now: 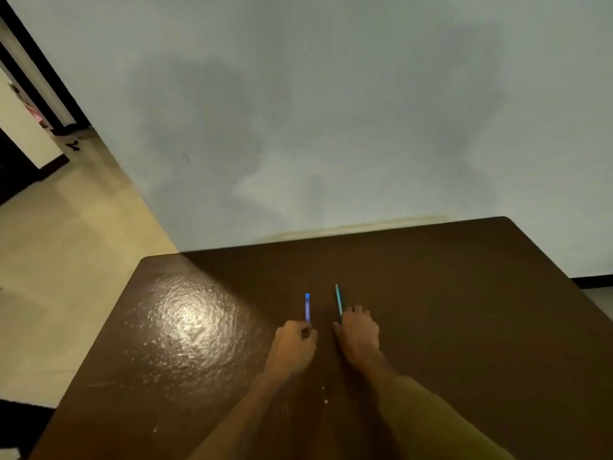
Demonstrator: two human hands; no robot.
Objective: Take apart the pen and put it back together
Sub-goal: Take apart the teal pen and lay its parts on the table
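No readable text, label, brand, number or sign shows on anything here.

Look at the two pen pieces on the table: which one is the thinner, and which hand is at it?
The teal piece by the right hand is thinner and pointed; the blue-purple piece by the left hand is broader and blunt.

Two bare hands work side by side over a dark brown tabletop. The left hand pinches the near end of a blue pen piece, which juts away past its fingers. The right hand grips a slim teal pen piece pointing beyond its fingers. The two pieces stand apart.
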